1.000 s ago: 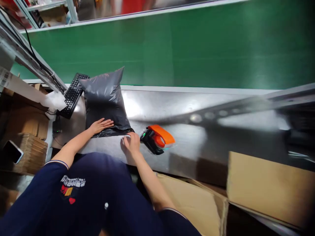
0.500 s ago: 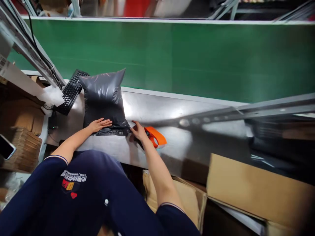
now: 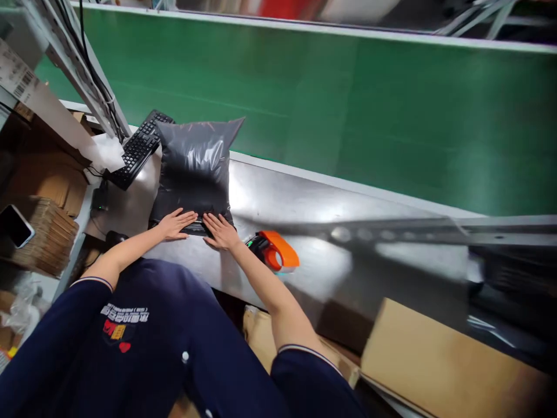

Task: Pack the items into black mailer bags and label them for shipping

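Shifted onto black bag [image 3: 195,168], right hand [image 3: 221,232] flat beside left hand [image 3: 177,224], gripping nothing

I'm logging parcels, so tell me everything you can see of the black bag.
The black bag looks like thin, glossy plastic, plump and creased, with pointed far corners and a flatter, folded near edge. It lies on the metal bench, its far left corner overlapping the keyboard in this view. The left hand and right hand are spread on its near edge. Its contents are hidden.
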{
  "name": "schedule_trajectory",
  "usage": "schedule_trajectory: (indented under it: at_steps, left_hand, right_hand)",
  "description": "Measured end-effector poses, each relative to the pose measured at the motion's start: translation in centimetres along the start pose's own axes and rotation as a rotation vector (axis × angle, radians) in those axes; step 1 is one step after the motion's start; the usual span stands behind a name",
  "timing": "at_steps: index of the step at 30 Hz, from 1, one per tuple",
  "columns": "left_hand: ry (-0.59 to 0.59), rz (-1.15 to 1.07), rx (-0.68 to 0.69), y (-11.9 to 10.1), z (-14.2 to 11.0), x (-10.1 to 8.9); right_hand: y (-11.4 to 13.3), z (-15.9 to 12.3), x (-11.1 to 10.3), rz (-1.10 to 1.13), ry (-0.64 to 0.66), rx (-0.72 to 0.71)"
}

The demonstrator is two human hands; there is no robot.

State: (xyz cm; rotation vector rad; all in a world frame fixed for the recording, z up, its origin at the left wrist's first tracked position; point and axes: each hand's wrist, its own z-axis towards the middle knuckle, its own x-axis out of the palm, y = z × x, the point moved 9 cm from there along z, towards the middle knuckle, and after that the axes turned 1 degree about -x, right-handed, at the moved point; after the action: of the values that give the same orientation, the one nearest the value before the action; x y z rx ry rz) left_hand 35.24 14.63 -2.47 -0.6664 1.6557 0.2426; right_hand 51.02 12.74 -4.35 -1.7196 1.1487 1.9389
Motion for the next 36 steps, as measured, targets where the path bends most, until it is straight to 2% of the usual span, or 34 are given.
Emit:
schedule_trajectory:
  at_steps: [3,6,11,16,21,30,36]
  left_hand:
    - [0.006,0.035,-0.107,-0.4,-2.6,0.8]
    - [0.047,0.045,-0.156,-0.1,-3.7,1.3]
    - [0.085,0.007,-0.126,0.4,-3.2,1.4]
    - [0.104,-0.005,-0.114,0.5,-3.2,1.5]
    - [0.083,0.023,-0.114,0.2,-2.8,1.1]
    - [0.064,0.117,-0.166,-1.0,-1.1,-0.1]
    - [0.046,0.121,-0.195,-0.9,-0.6,-0.7]
  right_hand:
    - [-0.4,-0.4,0.4,0.017,-0.040,0.003]
    - [0.0,-0.5,0.9,0.008,-0.058,0.017]
    - [1.2,-0.8,2.1,-0.043,-0.031,0.050]
    - [1.1,-1.2,2.9,-0.024,-0.016,0.133]
    - [1.1,-0.8,2.1,-0.026,-0.040,0.135]
    - [2.7,1.3,1.3,-0.164,-0.060,0.001]
    - [3.4,1.7,0.4,-0.190,-0.039,0.008]
